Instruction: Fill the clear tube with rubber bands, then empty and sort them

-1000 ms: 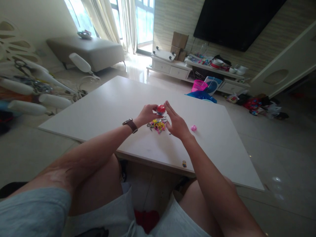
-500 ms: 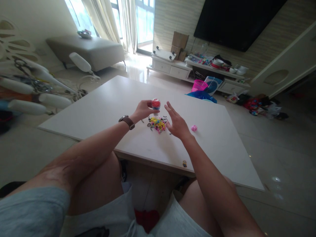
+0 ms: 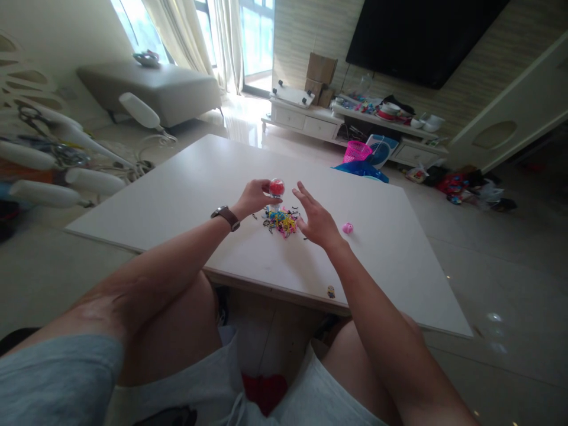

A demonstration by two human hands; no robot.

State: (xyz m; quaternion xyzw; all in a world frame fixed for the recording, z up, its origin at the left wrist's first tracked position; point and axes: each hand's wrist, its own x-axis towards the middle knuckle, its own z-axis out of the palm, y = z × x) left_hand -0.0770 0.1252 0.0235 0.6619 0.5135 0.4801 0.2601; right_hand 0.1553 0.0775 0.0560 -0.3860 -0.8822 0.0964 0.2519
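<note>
My left hand (image 3: 254,197), with a brown-strapped watch on its wrist, grips a small clear container (image 3: 277,187) with a rounded top and red pieces inside. Its narrower lower end is over a heap of small coloured strips (image 3: 283,221), in yellow, pink, black and blue, that look like little rubber bands. My right hand (image 3: 318,221) hovers just right of the heap, fingers stretched out and thumb apart, holding nothing. Farther right lies a small pink round object (image 3: 347,228), its kind unclear.
The white table (image 3: 381,272) has a small yellow-and-blue figure (image 3: 331,291) near its front edge. Beyond it stand a pink basket (image 3: 356,151), a blue plastic item (image 3: 361,170) and a low TV cabinet (image 3: 293,120). A padded bench (image 3: 151,92) is at the back left.
Blue strips have come out of the container onto the heap, which now shows more blue. Mostly red is left inside. Both hands keep nearly the same pose.
</note>
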